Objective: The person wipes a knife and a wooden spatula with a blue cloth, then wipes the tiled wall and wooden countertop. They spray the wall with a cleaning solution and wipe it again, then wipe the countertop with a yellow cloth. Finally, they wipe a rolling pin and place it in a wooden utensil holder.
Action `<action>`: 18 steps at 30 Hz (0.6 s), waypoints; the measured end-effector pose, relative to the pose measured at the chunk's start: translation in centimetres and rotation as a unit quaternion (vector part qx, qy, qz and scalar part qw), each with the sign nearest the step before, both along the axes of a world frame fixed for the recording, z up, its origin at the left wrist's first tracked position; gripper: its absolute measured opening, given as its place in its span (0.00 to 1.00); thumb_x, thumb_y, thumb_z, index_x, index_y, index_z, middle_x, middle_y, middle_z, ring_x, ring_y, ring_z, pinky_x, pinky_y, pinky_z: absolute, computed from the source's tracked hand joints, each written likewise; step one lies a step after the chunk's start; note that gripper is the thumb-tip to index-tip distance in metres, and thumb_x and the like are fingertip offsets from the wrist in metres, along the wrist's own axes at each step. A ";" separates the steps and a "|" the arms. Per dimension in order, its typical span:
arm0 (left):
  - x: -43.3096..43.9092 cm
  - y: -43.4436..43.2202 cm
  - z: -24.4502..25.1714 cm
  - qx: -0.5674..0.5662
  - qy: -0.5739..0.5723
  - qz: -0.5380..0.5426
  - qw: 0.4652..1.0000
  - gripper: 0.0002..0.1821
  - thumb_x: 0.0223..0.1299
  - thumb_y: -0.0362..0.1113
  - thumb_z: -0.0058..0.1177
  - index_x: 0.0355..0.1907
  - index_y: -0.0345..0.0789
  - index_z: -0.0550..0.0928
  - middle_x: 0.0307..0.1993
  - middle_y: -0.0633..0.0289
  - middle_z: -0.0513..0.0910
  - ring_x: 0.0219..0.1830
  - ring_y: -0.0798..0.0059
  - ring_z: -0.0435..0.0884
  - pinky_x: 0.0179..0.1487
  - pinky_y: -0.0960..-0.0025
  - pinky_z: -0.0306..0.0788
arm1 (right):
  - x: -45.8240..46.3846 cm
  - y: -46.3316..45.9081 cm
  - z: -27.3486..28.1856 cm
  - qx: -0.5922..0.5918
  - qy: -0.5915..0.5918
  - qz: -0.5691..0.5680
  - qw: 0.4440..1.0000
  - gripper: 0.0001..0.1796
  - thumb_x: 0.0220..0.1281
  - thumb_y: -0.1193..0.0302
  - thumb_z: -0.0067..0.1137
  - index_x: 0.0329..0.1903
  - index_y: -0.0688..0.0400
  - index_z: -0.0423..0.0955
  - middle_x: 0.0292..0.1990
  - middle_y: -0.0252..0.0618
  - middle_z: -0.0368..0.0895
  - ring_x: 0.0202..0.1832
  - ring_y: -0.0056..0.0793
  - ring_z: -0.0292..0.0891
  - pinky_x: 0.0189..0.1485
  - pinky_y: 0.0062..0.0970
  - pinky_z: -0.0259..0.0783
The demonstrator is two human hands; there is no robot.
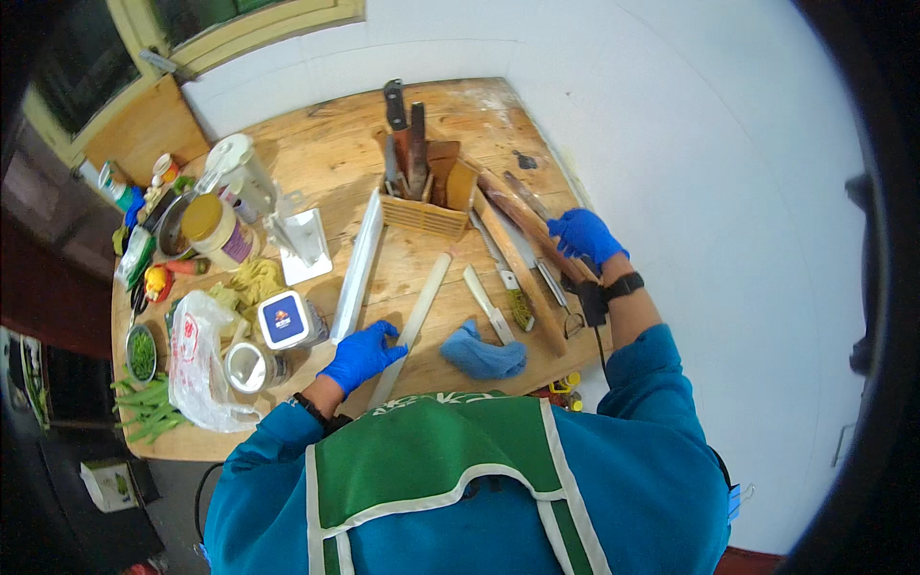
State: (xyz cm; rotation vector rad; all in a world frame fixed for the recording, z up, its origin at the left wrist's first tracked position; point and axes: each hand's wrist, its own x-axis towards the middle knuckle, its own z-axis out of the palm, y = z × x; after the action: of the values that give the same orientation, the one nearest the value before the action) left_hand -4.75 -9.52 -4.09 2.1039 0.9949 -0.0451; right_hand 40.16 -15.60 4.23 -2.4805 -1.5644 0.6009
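My left hand (363, 357), in a blue glove, rests by a long pale stick (424, 295), thumb and index finger apart at its edge. My right hand (586, 236), also gloved in blue, is over a thick wooden rolling pin (519, 208); its bent fingers hide whether it grips. A thinner wooden rod (523, 280) lies to the left of that pin. Between the hands are a white-handled knife (489, 305), a serrated knife (507, 277) with a yellow-green grip end, and a crumpled blue cloth (483, 352). A cleaver-like blade (519, 241) shows partly between the rods.
A knife holder (424, 215) with several knives stands at the back. A long silvery box (359, 266) lies left of it. Leftward are a lidded tub (287, 320), a glass jar (249, 366), a plastic bag (201, 359), a yellow-lidded jar (219, 230) and green vegetables (151, 410). A white wall (719, 215) borders the right.
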 end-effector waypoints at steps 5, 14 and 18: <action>1.3 -1.0 1.3 0.099 0.057 -0.059 0.992 0.34 0.42 0.62 0.59 0.46 0.39 0.71 0.33 0.52 0.80 0.36 0.55 0.80 0.39 0.59 0.73 | 1.2 -7.7 -4.0 0.102 -0.095 -0.198 0.970 0.17 0.54 0.58 0.49 0.31 0.57 0.80 0.36 0.51 0.79 0.38 0.50 0.76 0.42 0.41 0.71; 1.2 -0.7 0.8 0.128 0.066 -0.027 0.989 0.31 0.45 0.58 0.59 0.48 0.44 0.70 0.24 0.58 0.80 0.29 0.58 0.81 0.32 0.59 0.73 | 2.8 -6.4 -9.2 0.094 -0.119 -0.164 0.975 0.15 0.53 0.60 0.48 0.37 0.56 0.78 0.41 0.47 0.78 0.44 0.48 0.74 0.47 0.41 0.70; 0.8 -1.6 1.5 0.093 0.103 -0.048 0.989 0.36 0.46 0.58 0.58 0.56 0.42 0.67 0.36 0.50 0.80 0.36 0.56 0.81 0.38 0.60 0.74 | 3.5 -4.8 -9.1 0.025 -0.108 -0.168 0.980 0.17 0.53 0.58 0.48 0.36 0.55 0.79 0.41 0.46 0.78 0.44 0.47 0.74 0.48 0.40 0.70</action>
State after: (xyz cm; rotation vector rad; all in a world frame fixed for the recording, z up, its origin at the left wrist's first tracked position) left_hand -3.95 -11.13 -2.62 2.3545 1.0519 -0.2301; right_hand 43.66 -20.36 -4.88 -2.7562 -1.1576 0.2452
